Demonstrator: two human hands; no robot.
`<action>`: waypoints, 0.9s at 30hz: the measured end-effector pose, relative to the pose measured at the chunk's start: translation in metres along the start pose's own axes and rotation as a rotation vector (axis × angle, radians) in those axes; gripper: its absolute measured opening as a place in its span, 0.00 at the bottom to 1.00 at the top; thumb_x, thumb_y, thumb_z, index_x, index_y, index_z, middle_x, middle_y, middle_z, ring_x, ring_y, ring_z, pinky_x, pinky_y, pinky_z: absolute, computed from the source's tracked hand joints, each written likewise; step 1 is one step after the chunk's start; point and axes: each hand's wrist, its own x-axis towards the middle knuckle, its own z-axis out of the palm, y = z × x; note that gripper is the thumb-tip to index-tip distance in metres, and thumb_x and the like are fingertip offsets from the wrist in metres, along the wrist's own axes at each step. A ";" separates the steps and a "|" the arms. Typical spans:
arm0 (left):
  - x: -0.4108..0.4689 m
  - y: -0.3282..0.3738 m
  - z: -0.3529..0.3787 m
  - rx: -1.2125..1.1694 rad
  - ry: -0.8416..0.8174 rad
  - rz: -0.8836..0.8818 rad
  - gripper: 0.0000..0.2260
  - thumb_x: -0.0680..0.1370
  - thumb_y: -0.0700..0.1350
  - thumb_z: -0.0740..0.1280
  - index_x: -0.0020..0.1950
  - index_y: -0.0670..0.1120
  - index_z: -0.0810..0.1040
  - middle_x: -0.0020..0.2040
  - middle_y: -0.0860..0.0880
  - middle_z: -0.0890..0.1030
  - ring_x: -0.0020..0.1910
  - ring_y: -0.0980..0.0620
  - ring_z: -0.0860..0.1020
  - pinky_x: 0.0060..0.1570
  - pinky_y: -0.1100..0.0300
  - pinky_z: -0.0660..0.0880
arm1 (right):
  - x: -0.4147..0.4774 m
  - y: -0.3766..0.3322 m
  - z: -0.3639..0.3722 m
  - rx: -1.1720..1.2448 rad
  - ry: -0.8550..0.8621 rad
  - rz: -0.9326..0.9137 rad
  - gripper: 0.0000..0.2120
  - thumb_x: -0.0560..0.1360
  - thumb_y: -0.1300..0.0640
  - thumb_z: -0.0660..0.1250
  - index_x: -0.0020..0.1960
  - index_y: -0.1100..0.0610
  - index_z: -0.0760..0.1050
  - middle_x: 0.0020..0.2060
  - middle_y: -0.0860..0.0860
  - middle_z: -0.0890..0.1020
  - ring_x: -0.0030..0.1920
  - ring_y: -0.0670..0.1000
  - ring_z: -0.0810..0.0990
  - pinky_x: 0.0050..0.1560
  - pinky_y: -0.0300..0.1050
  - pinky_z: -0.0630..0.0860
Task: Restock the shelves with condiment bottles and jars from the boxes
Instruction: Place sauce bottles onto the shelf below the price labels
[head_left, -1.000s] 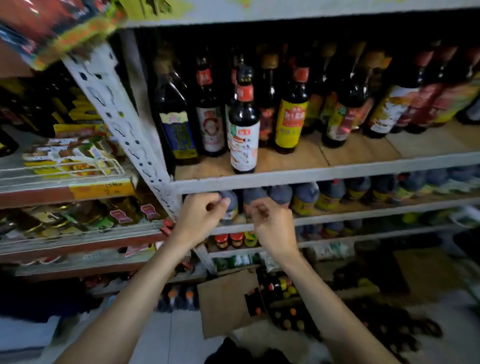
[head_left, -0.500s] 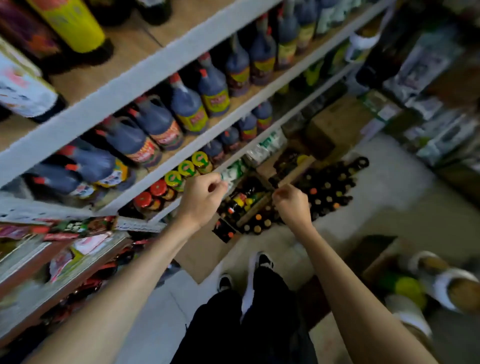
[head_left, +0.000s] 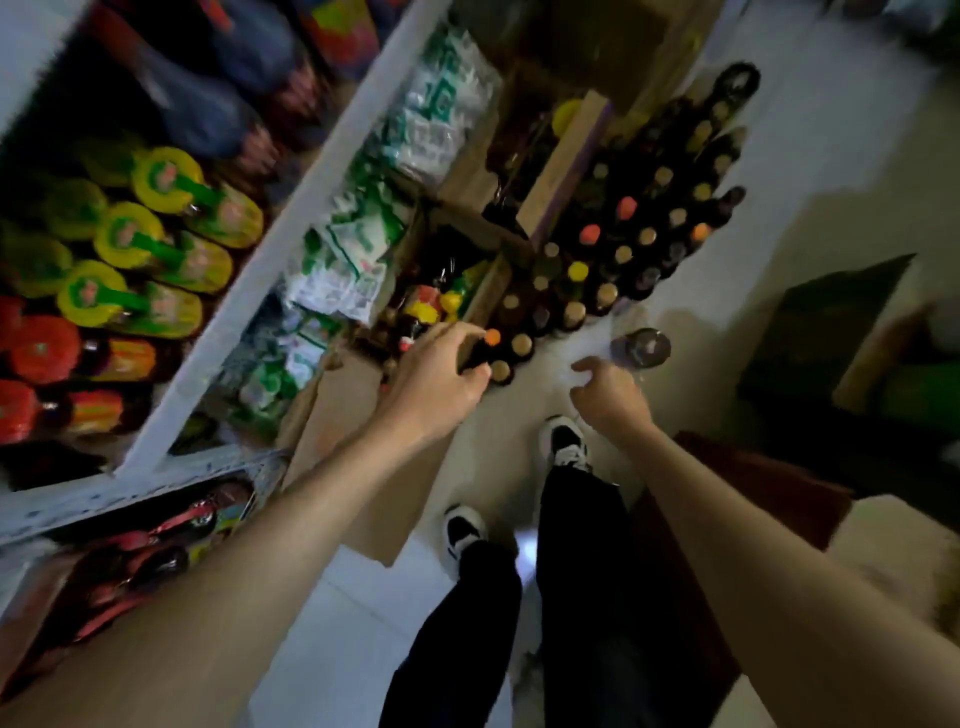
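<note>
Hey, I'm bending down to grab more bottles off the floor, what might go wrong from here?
1. The floor bottles stand tightly packed. Pulling the orange-capped bottle by your left hand might topple its neighbours.
2. A lone dark bottle stands apart near your right hand and right shoe. A step may kick it over.

Left hand (head_left: 436, 384) at orange-capped bottle (head_left: 491, 338), right hand (head_left: 608, 395) loosely curled

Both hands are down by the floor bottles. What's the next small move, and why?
Probably close the left hand round the orange-capped bottle: its fingers and thumb flank that bottle's neck at the cluster's near edge, though blur hides contact. The right hand hangs empty nearby.
</note>
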 end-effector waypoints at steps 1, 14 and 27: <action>0.018 -0.022 0.021 0.031 -0.004 0.009 0.16 0.79 0.48 0.67 0.67 0.50 0.75 0.64 0.50 0.75 0.64 0.49 0.74 0.58 0.58 0.70 | 0.026 0.006 0.019 -0.047 -0.015 -0.038 0.24 0.77 0.61 0.61 0.72 0.53 0.68 0.35 0.49 0.75 0.34 0.50 0.72 0.28 0.44 0.66; 0.181 -0.197 0.229 0.780 -0.074 0.151 0.20 0.75 0.54 0.69 0.63 0.48 0.69 0.54 0.41 0.74 0.34 0.44 0.70 0.32 0.51 0.70 | 0.238 0.024 0.171 -0.705 0.181 -0.370 0.16 0.80 0.52 0.60 0.68 0.50 0.68 0.62 0.58 0.72 0.55 0.63 0.79 0.42 0.52 0.67; 0.181 -0.177 0.220 0.704 -0.163 0.165 0.11 0.75 0.53 0.66 0.50 0.47 0.73 0.40 0.44 0.76 0.37 0.41 0.75 0.33 0.53 0.71 | 0.182 0.034 0.135 -0.491 0.333 -0.414 0.12 0.75 0.56 0.66 0.58 0.55 0.75 0.51 0.60 0.75 0.43 0.63 0.76 0.37 0.49 0.63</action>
